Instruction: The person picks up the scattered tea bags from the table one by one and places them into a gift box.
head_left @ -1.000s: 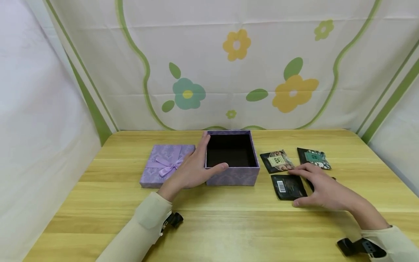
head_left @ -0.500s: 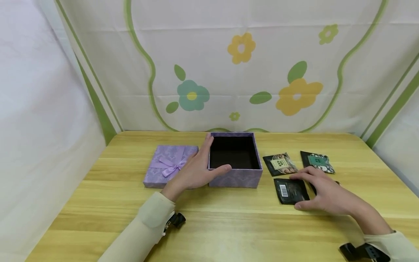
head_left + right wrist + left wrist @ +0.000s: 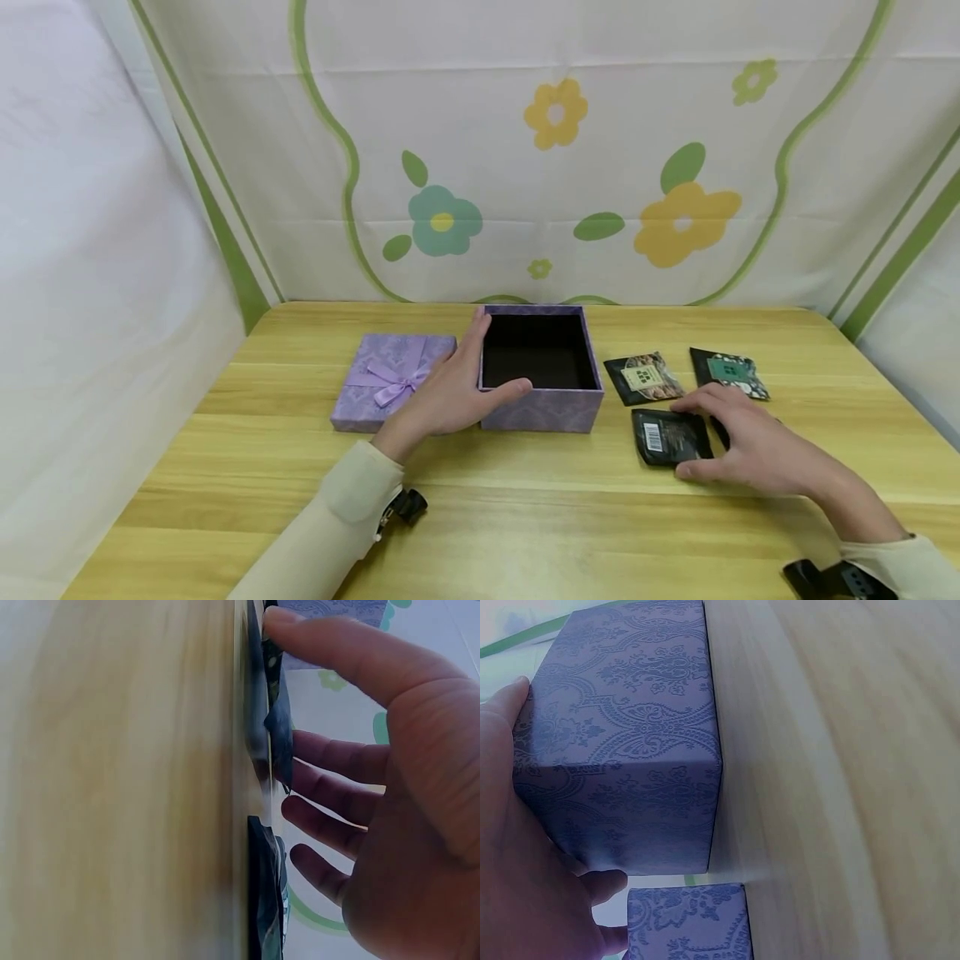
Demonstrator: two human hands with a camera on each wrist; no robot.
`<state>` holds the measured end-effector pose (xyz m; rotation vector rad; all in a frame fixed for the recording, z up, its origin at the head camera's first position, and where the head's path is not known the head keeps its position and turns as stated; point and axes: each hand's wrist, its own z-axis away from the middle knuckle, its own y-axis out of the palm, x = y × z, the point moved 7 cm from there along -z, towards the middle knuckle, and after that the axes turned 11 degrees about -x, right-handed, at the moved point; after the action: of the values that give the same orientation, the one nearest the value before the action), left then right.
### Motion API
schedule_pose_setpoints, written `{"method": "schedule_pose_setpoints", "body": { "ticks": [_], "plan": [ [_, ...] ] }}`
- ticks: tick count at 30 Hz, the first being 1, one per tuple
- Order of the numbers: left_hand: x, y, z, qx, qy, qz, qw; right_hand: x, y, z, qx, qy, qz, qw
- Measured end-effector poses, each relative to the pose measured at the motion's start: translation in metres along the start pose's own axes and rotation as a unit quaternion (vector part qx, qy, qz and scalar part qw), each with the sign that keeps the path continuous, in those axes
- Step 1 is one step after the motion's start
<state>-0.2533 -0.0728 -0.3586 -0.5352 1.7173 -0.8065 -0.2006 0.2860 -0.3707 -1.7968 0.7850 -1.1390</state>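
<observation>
A purple patterned gift box [image 3: 540, 412] stands with its dark inside showing. My left hand [image 3: 442, 392] rests against its left side, fingers stretched toward the back corner and thumb on the front rim. To the right, my right hand [image 3: 757, 442] pinches a black sachet [image 3: 667, 437] with a barcode between thumb and fingers. That sachet is slightly bowed, and the right wrist view shows the sachet [image 3: 280, 727] edge-on near the tabletop. Another dark sachet [image 3: 721, 432] lies mostly hidden behind the right hand.
The box lid [image 3: 371, 375] with a ribbon bow lies left of the box, partly behind the left hand. Two printed sachets lie farther back: one with a cream label [image 3: 642, 377], one with a green label [image 3: 727, 372]. A flowered cloth [image 3: 495, 125] hangs behind the wooden table [image 3: 525, 517].
The head view has shifted a little. My right thumb and fingers have drawn closer on the barcode sachet, which has bowed from lying flat. The left hand keeps its place on the box.
</observation>
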Motion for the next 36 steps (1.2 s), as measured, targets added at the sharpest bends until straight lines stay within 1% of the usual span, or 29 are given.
{"method": "schedule_pose_setpoints", "body": {
  "ticks": [9,12,19,22,28,31,36],
  "plan": [
    [-0.001,0.001,-0.001,0.003,0.002,0.0,1.0,-0.001,-0.005,0.0,-0.008,0.011,-0.006,1.0],
    [-0.001,0.001,-0.001,0.002,-0.002,0.0,1.0,0.0,-0.007,-0.004,-0.006,0.013,-0.012,1.0],
    [-0.001,-0.001,0.001,-0.001,-0.007,0.0,1.0,0.009,-0.019,-0.013,-0.012,0.017,-0.024,1.0],
    [-0.001,0.0,0.001,0.0,-0.005,0.002,1.0,0.012,-0.025,-0.017,-0.017,0.015,-0.02,1.0],
    [0.0,0.0,0.001,0.001,-0.008,0.001,1.0,0.022,-0.039,-0.032,-0.031,-0.001,-0.003,1.0],
    [0.001,-0.001,0.001,0.001,-0.007,0.003,1.0,0.027,-0.043,-0.043,-0.03,-0.01,-0.007,0.999],
    [0.003,-0.002,0.002,0.0,-0.007,0.001,1.0,0.037,-0.047,-0.062,-0.024,-0.012,-0.021,0.999]
  ]
}}
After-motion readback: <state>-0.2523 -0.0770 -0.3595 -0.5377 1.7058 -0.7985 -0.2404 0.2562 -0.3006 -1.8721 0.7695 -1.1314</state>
